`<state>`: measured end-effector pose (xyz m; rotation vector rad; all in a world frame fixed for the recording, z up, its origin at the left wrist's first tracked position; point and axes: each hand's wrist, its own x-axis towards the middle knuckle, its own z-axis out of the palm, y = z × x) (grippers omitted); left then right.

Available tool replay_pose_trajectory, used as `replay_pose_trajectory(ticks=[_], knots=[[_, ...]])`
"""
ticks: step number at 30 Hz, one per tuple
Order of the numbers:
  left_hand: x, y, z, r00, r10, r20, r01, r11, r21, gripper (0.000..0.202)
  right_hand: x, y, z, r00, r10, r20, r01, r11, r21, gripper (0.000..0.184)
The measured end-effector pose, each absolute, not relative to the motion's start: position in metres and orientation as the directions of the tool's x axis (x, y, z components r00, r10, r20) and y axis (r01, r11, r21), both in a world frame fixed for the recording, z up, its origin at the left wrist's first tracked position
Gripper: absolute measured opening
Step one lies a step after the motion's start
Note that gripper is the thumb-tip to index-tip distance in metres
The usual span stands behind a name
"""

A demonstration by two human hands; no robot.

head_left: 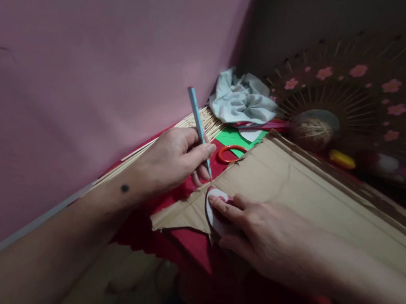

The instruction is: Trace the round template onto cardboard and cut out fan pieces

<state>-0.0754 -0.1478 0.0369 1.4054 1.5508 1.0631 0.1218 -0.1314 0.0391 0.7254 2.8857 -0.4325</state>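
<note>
My left hand [182, 159] is closed around a light blue pencil [196, 108], held at a slant with its tip down at the edge of a brown cardboard sheet [306, 185]. Close to that tip lies a rounded white paper cutout [214, 220] with a dark outline along its left side. The fingers of my right hand [252, 228] press the cutout against the cardboard and cover part of it. The cardboard has a torn left edge and rests over red cloth [191, 246].
Thin wooden sticks [208, 122] lie along the pink wall [99, 51]. Behind the cardboard are a crumpled pale cloth [243, 99], green paper [228, 136] and an orange ring [222, 153]. A flower-patterned fan [358, 71] stands at the back beside a clear container [314, 126].
</note>
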Motion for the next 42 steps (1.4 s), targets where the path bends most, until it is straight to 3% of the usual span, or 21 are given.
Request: replay_pose_trajectory(ticks=[4, 11, 19, 25, 35, 42], knots=[[-0.074, -0.149, 0.044, -0.046, 0.999, -0.012, 0.385, 0.028, 0.923, 0.018, 0.12, -0.136, 0.034, -0.846, 0.506, -0.171, 0.531, 0.828, -0.18, 0.038], [-0.051, -0.14, 0.066, 0.08, 0.981, 0.176, 0.382, -0.194, 0.904, 0.01, 0.114, -0.162, 0.019, -0.725, 0.688, 0.016, 0.687, 0.725, -0.044, 0.033], [-0.006, -0.111, 0.062, 0.314, 0.948, -0.058, 0.322, -0.049, 0.946, 0.01, 0.117, -0.161, 0.012, -0.754, 0.649, 0.101, 0.647, 0.761, -0.054, 0.038], [0.0, -0.091, 0.031, 0.342, 0.876, -0.341, 0.247, 0.267, 0.932, 0.02, 0.116, -0.163, -0.002, -0.728, 0.641, 0.243, 0.649, 0.759, -0.056, 0.035], [0.014, -0.092, 0.033, 0.368, 0.832, -0.416, 0.304, 0.315, 0.899, 0.021, 0.117, -0.158, -0.007, -0.748, 0.611, 0.259, 0.604, 0.789, -0.113, 0.03], [0.0, -0.089, 0.032, 0.348, 0.847, -0.401, 0.348, 0.281, 0.895, 0.023, 0.119, -0.158, -0.011, -0.721, 0.572, 0.392, 0.59, 0.803, -0.087, 0.029]])
